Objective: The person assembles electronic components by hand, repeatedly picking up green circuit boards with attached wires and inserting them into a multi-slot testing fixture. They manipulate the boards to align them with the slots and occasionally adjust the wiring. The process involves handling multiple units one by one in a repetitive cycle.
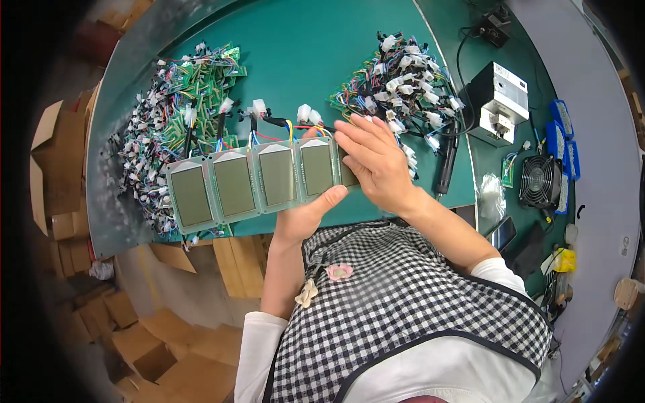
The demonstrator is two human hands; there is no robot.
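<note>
A row of joined LCD display boards [277, 176], with grey screens and green edges, lies across in front of me, tilted slightly up to the right. My left hand [302, 218] grips the row from below, its thumb on the front near the right end and most of its fingers hidden behind. Over the right-most board rests my right hand [379, 164], fingers stretched out and partly covering that screen. Coloured wires with white connectors [260, 107] come out of the boards' far edge.
Heaps of wired circuit boards lie at the left [195, 94] and right [410, 80] of the green table [289, 54]. A black-handled tool [446, 164] lies right of my hand. Beyond are a white-and-black power box [500, 101], a fan [539, 181] and blue bins [559, 144]. Cardboard boxes [148, 342] stand lower left.
</note>
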